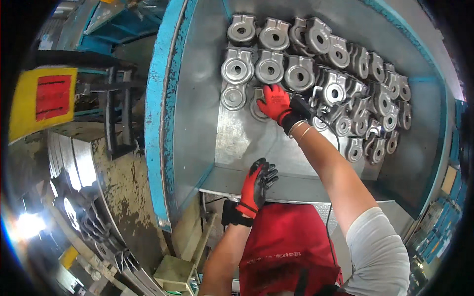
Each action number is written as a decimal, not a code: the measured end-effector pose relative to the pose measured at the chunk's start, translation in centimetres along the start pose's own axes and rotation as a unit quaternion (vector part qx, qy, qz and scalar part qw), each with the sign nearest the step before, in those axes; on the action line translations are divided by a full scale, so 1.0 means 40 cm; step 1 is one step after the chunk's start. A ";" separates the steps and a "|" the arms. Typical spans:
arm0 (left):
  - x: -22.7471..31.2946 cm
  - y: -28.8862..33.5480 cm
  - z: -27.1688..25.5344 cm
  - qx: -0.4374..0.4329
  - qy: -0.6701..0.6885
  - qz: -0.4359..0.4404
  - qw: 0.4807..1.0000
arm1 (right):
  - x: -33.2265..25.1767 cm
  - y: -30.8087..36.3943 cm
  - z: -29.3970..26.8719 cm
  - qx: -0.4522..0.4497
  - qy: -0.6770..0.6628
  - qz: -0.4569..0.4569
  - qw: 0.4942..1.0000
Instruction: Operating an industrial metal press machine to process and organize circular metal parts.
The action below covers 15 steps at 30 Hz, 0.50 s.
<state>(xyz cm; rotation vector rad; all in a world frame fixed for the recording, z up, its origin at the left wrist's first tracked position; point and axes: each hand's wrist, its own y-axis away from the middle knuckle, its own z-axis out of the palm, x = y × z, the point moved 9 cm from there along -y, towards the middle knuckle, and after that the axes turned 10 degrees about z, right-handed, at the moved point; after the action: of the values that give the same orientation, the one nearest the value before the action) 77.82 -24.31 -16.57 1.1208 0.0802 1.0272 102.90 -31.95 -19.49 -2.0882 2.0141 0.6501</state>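
We had right hand (274, 102) down on grey metal casting (256, 106) on bin floor (242, 140) — grasp unclear. Left hand (257, 185) hovered open-fingered, empty, over bin's near edge (286, 187) — casting rows (316, 64) beyond.

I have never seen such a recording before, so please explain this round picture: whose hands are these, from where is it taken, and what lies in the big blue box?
The picture comes from a wide fisheye camera worn on a person's head, looking down, so straight edges bend. There is no robot: both hands wear red and black work gloves. The right hand reaches far into a blue metal bin and rests on a grey metal casting. Whether it grips the casting I cannot tell. The left hand is open, near the bin's front edge, and holds nothing. Many similar silver castings with round holes lie in rows on the bin's floor. A red apron shows below.
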 end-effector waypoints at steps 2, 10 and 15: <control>0.012 0.004 -0.025 0.008 -0.031 0.008 0.999 | 0.001 -0.007 0.046 -0.025 0.073 0.027 0.997; 0.062 -0.105 -0.062 0.023 0.039 0.034 0.998 | 0.011 0.043 0.023 0.109 0.026 -0.014 0.994; 0.067 -0.132 -0.050 0.028 0.033 0.041 0.998 | 0.051 0.048 0.016 0.111 -0.023 0.054 0.992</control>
<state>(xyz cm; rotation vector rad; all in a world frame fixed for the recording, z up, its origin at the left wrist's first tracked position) 81.66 -21.25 -20.48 1.1491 0.1180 1.1407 100.90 -33.69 -20.57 -1.8337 2.0778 0.4619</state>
